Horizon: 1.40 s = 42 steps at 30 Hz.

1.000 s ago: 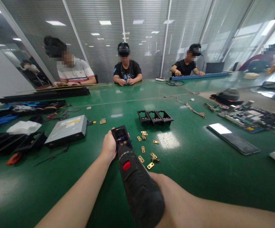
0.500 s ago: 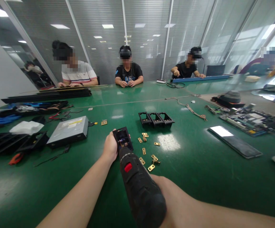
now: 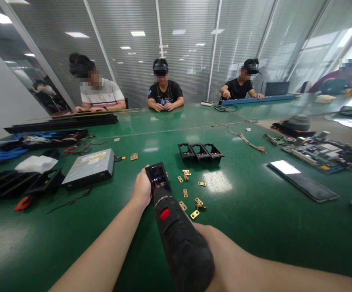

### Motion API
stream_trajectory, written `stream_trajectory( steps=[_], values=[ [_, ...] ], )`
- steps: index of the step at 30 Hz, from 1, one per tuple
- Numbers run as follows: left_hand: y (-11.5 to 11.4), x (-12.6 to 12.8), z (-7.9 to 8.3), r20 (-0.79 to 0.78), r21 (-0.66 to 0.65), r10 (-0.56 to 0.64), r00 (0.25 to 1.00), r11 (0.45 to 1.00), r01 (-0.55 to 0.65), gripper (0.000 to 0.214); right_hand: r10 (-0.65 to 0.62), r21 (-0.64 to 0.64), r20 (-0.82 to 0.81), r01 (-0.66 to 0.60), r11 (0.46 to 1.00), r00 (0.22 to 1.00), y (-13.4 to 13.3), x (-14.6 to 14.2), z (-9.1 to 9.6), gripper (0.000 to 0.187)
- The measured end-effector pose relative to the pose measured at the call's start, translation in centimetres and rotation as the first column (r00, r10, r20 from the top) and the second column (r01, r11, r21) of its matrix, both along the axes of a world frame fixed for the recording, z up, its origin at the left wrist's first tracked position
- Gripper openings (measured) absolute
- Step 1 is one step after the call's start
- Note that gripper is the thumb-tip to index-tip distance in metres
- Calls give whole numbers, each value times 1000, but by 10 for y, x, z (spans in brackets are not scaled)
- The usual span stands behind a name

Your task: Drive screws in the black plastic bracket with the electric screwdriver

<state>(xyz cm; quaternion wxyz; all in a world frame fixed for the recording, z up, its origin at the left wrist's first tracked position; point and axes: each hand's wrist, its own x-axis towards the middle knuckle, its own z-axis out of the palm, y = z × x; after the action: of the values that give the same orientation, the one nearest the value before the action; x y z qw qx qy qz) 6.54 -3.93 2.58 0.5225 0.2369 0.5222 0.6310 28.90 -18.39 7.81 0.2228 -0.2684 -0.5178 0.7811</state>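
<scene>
Between the two forearms, a small black housing [image 3: 158,177] is gripped along its near-left edge by the left hand [image 3: 141,190] and pinned against the green table [image 3: 255,211], apparently so that it cannot turn under the tool. A black electric screwdriver [image 3: 178,239], marked by a red switch, is clasped from below by the right hand [image 3: 221,259]; its nose is aimed into the open cavity of the housing, where the bit tip is hidden — contact with a fastener is probable but cannot be confirmed. Both grasps are closed firmly, one on the part and one on the tool.

Just to the right of the held housing, loose brass plates [image 3: 191,194] are scattered within easy reach of the tool hand. Beyond the grasp, three further black housings [image 3: 200,151] are set side by side in a row. To the left of the holding hand a grey optical drive [image 3: 89,168] is laid flat; well off to the right lie a dark slab with a bright reflection [image 3: 302,180] and a circuit board [image 3: 322,153]. Across the table, other people — three of them seated opposite — are occupied with their own work.
</scene>
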Motion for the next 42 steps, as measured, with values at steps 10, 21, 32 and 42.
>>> stream_trajectory(
  steps=[10,21,32,42],
  values=[
    [-1,1,1,-4,-1,0,1000,1000,0,44,23,43,46,-25,999,999,1,-1,4,42],
    [-3,3,5,-17,-14,-1,1000,1000,1,47,9,92,-23,-7,996,1000,3,1,0,41],
    [-1,0,2,-28,-17,-4,1000,1000,4,50,-31,-21,0,31,999,1000,-1,0,-6,59],
    [-2,2,4,-31,-29,1,1000,1000,-2,50,-18,-7,-8,18,1000,1000,0,-1,-4,61]
  ],
)
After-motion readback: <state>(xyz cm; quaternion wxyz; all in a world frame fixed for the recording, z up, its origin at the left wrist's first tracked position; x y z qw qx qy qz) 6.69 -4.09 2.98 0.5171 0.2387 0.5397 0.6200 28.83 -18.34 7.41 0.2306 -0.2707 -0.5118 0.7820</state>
